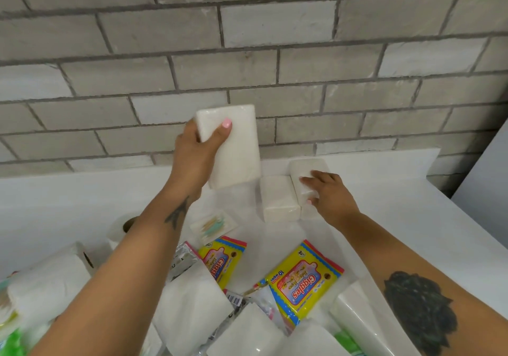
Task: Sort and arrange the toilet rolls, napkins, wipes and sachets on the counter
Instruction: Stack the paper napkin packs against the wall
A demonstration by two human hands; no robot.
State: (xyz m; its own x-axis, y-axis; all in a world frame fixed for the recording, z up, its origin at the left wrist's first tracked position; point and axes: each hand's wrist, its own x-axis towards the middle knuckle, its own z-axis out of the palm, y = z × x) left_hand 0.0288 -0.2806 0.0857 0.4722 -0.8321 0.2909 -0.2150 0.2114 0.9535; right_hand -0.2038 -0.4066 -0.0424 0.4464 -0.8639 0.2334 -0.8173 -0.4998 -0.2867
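Aloft against brick wall (pixel 275 39), wrapped napkin pack (pixel 233 149) gripped by left hand (pixel 196 152); right hand (pixel 328 196) flat, fingers straight, on stacked pack (pixel 305 175) atop white desk (pixel 412 218).

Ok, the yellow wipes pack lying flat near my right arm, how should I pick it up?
Pinch the flat yellow plastic wipes pack across its two long edges from above; its far end toward the wall lies bare on the white counter, while white napkin packs crowd its near end.
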